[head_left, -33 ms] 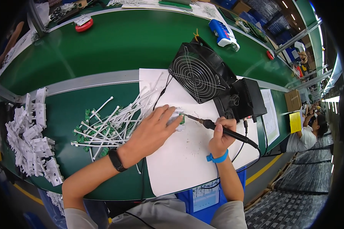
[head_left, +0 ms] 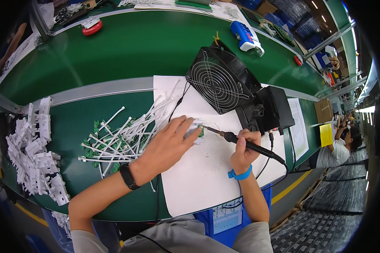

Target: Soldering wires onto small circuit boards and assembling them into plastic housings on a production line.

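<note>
My right hand point(head_left: 245, 152) is closed round the handle of a soldering iron point(head_left: 257, 148), whose tip meets a small green circuit board point(head_left: 201, 131). That board sits at a white plastic part point(head_left: 197, 141) on the white paper sheet point(head_left: 190, 185). From the left, my left hand point(head_left: 173, 141) reaches over, its fingers pressing the white part down and covering much of it. Just beyond my left wrist lies a loose heap of white cables point(head_left: 133, 137) with small green boards point(head_left: 88, 148) at their ends.
A black fan point(head_left: 217, 82) with a wire guard stands behind the work, beside a black box-shaped unit point(head_left: 276, 109). White plastic housings point(head_left: 36, 152) are piled at the left edge. A blue-and-white device point(head_left: 247, 38) lies on the green belt point(head_left: 126, 46). At far right, another person point(head_left: 342, 147) sits.
</note>
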The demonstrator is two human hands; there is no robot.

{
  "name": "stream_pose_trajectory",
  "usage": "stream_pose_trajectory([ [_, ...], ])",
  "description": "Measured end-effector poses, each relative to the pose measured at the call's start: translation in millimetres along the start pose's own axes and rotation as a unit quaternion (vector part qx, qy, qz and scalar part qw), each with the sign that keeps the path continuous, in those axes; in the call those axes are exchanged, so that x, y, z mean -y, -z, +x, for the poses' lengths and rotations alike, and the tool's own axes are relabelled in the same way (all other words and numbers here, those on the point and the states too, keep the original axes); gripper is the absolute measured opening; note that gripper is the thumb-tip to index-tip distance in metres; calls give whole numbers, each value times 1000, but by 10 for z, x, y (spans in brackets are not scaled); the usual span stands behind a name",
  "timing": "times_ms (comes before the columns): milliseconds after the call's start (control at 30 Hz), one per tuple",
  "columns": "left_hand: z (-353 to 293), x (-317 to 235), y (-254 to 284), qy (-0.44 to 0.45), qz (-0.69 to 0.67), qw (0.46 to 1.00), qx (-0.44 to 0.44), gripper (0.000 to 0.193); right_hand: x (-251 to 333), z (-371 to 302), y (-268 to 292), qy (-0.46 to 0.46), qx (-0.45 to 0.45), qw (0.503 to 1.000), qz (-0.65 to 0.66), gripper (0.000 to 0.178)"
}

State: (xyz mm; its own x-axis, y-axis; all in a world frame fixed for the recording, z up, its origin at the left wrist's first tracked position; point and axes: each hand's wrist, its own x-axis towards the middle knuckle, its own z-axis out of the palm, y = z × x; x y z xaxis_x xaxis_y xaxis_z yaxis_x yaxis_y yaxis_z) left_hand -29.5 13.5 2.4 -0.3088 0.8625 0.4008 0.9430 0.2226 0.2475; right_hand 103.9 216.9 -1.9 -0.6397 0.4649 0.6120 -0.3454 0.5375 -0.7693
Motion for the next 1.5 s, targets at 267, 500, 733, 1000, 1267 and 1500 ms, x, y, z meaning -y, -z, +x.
stream_pose_trajectory([
  [267, 8, 5, 25, -2, -33, 999, 12, 41, 13, -38, 43, -10, 13, 1000, -3, 13],
  [500, 1, 18, 7, 1, -24, 1000, 2, 41, 18, -53, 55, -38, 26, 999, -1, 15],
  [733, 9, 17, 15, 7, -42, 999, -1, 41, 8, -70, 53, -35, 25, 999, -5, 15],
  [1000, 15, 20, 21, 6, -51, 999, 4, 42, -46, -39, 26, 12, 2, 1000, 8, 14],
  [1267, 10, 32, 60, 12, -55, 998, 17, 42, -37, -19, 53, 1, 16, 1000, -1, 12],
  [1500, 53, 143, 107, 12, -80, 996, 40, 39, 46, 8, 44, -5, -60, 998, 19, 15],
])
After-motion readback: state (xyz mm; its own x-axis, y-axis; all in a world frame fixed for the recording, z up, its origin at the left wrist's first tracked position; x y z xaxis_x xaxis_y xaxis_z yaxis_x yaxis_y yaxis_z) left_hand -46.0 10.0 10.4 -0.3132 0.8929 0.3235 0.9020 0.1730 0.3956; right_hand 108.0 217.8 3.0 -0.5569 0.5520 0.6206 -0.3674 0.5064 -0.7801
